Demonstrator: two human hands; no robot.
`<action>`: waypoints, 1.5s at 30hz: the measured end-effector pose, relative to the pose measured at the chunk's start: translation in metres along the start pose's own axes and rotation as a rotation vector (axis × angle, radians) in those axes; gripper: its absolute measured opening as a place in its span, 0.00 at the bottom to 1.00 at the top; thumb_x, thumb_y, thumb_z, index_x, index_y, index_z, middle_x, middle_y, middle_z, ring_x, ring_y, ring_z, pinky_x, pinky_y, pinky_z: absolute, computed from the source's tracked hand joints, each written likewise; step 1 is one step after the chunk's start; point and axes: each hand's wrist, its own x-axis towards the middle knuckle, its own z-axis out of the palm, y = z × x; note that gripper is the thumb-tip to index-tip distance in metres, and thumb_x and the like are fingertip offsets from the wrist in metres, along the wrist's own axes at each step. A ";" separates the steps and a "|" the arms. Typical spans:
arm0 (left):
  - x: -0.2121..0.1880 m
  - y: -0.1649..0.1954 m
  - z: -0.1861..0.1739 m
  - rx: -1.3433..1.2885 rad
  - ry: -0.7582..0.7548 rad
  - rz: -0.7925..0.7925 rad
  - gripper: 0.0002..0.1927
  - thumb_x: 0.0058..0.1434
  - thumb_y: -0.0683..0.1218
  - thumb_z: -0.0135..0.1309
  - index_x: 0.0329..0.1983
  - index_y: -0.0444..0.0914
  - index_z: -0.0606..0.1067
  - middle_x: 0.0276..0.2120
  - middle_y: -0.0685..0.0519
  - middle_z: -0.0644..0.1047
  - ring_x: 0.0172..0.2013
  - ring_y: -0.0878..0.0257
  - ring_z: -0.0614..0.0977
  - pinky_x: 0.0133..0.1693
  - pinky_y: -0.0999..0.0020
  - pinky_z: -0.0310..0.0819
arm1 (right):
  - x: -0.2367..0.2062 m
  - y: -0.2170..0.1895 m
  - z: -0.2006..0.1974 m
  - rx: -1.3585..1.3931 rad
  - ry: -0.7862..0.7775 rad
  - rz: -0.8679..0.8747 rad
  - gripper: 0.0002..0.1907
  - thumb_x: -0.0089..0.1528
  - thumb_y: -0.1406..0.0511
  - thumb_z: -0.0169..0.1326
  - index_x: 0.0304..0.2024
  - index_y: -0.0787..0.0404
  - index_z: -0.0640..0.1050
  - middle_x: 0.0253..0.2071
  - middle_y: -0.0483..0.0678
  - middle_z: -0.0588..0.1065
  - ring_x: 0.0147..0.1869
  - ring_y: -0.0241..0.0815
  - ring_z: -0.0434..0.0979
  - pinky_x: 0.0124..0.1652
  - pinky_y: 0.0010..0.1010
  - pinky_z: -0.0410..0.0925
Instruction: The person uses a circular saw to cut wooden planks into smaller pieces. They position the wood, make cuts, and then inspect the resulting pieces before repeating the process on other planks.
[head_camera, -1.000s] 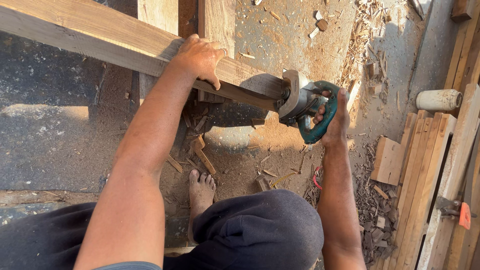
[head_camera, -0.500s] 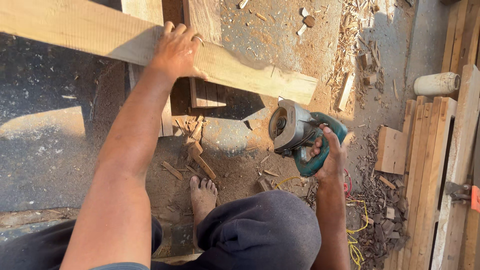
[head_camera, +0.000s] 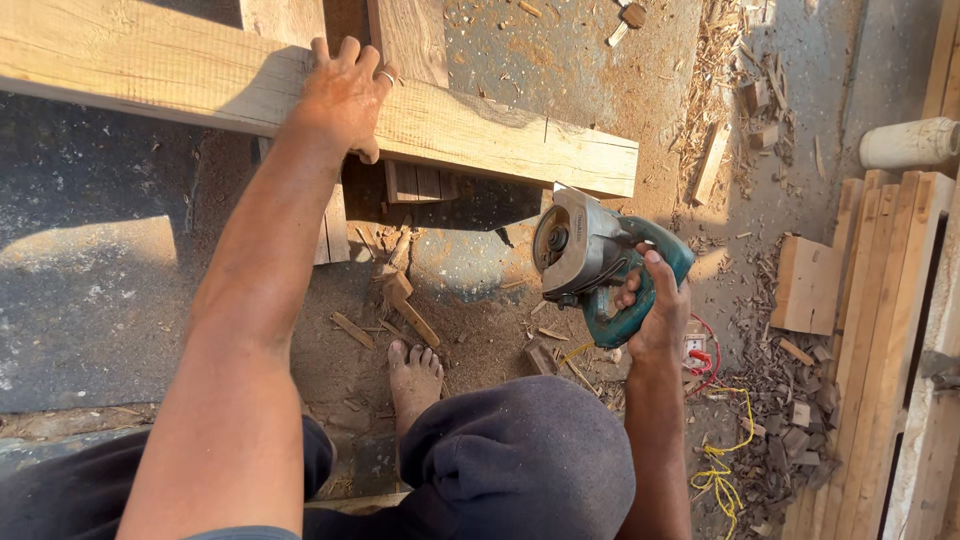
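Teal saw (head_camera: 600, 265) has come off the plank (head_camera: 480, 135) and now hangs below its right end, mid-frame, our right hand (head_camera: 655, 310) with fingers clamped on the handle; we read the cut as finished. Our left hand (head_camera: 345, 95) presses flat on the plank, upper centre, fingers spread.

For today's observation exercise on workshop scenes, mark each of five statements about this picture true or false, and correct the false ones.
1. The left hand rests flat on the long wooden plank. True.
2. The right hand holds a hammer. False: it grips a teal circular saw.
3. The saw blade is cutting into the plank. False: the saw is held clear, below the plank's end.
4. The person's foot is bare. True.
5. The ground is swept clean. False: sawdust and wood offcuts lie about.
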 end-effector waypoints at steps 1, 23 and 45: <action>-0.008 0.003 0.001 -0.038 0.018 0.013 0.66 0.31 0.71 0.76 0.73 0.44 0.63 0.61 0.47 0.68 0.64 0.49 0.63 0.64 0.36 0.53 | 0.001 0.000 -0.001 0.018 -0.013 0.010 0.23 0.59 0.57 0.62 0.52 0.63 0.76 0.25 0.44 0.69 0.24 0.33 0.68 0.25 0.26 0.65; -0.006 -0.006 0.014 -0.310 -0.075 0.047 0.82 0.18 0.70 0.79 0.78 0.42 0.54 0.63 0.43 0.68 0.65 0.48 0.63 0.66 0.41 0.46 | 0.043 -0.008 0.011 -0.152 -0.033 -0.006 0.18 0.59 0.60 0.60 0.49 0.62 0.77 0.23 0.43 0.70 0.21 0.32 0.69 0.22 0.24 0.66; -0.007 -0.010 0.007 -0.387 -0.126 0.069 0.79 0.21 0.69 0.78 0.78 0.45 0.55 0.62 0.45 0.68 0.65 0.49 0.63 0.66 0.47 0.50 | 0.078 -0.010 0.021 -0.138 -0.057 -0.006 0.15 0.60 0.60 0.61 0.45 0.60 0.76 0.24 0.44 0.70 0.21 0.32 0.69 0.21 0.24 0.66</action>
